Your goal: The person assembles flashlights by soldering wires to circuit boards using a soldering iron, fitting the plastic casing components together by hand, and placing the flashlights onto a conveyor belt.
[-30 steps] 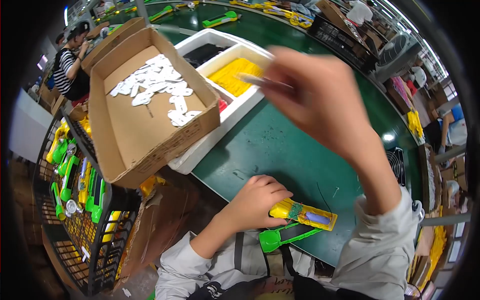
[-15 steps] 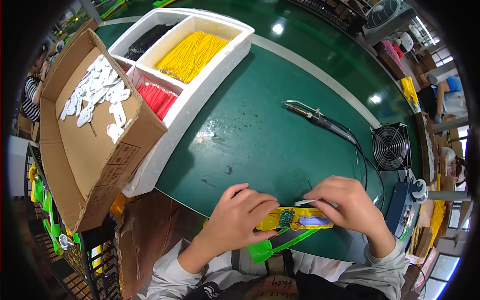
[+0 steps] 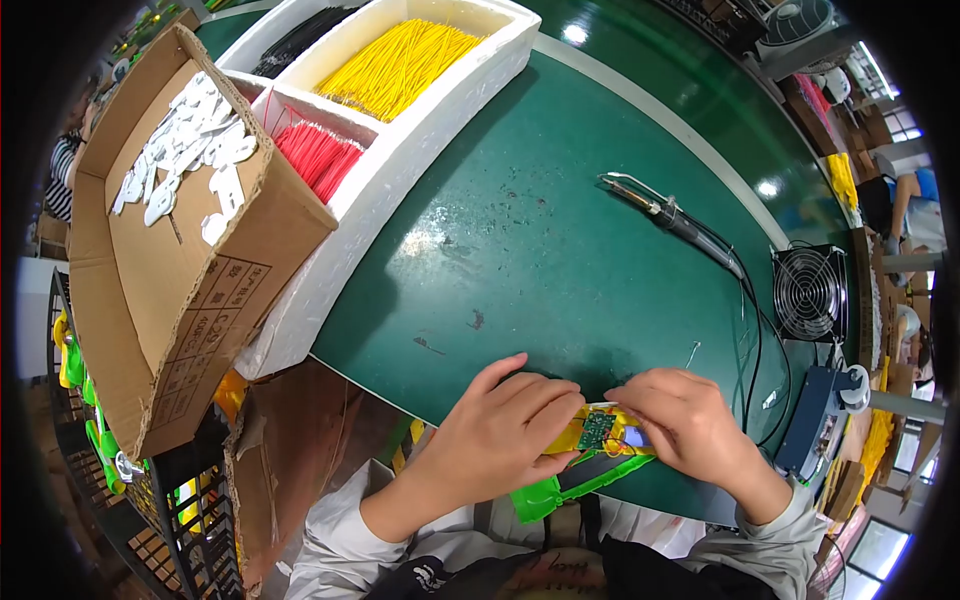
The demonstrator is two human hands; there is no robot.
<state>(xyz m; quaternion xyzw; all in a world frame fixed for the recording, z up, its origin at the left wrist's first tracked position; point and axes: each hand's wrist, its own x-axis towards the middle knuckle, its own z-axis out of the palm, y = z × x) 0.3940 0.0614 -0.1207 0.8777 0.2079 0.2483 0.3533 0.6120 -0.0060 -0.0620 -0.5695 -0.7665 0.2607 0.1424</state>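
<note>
A yellow plastic housing (image 3: pixel 567 437) lies near the table's front edge, its inside facing up. My left hand (image 3: pixel 510 425) grips its left end between thumb and fingers. A small green circuit board (image 3: pixel 597 430) with thin wires sits in the housing, and a purple-blue cylinder (image 3: pixel 635 437) lies to its right. My right hand (image 3: pixel 690 425) is closed over the housing's far edge, pinching a small white plastic piece (image 3: pixel 600 406), mostly hidden by the fingers. A bright green plastic frame (image 3: pixel 540 497) hangs below the housing on my side.
A soldering iron (image 3: pixel 690 235) rests on the green table, its cable running to a blue station (image 3: pixel 812 420). Behind that stands a black fan (image 3: pixel 810 292). At left are a foam box (image 3: pixel 440 125) of black, yellow and red wires and a carton (image 3: pixel 235 300) of white parts.
My right hand has moved left, bringing the white piece against the housing's far edge beside the circuit board. My left hand still holds the housing. The camera view has shifted slightly.
</note>
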